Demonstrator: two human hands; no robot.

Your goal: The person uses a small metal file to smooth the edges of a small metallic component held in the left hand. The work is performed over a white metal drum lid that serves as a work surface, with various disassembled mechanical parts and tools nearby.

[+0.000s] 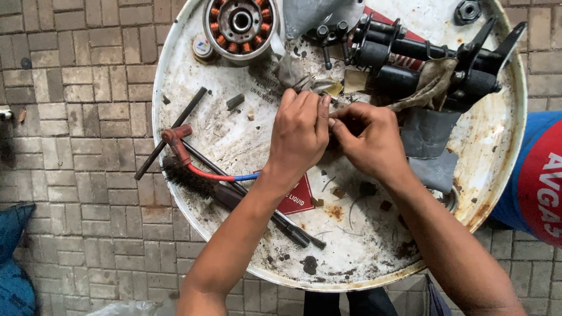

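left hand (300,133) | right hand (369,140) | pinched item hidden | stator (241,23) cut off at top

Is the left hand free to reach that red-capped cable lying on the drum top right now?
Probably yes. The red-capped cable lies in the open on the drum top, just beside the left hand, with nothing over it. But that hand's fingers are pinched together with the right hand.

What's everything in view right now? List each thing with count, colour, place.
drum top: 1, white, rusty, centre
stator: 1, silver with copper coils, top
black assembly: 1, black, upper right
nut: 1, dark, top right
rag: 1, brown, on the assembly
wire brush: 1, black, left of centre
red cap lead: 1, red and blue, left
rod: 1, dark, left rim
paving: grey brick, around
left hand: 1, centre, fingers curled; held item hidden
right hand: 1, centre, pinching beside left
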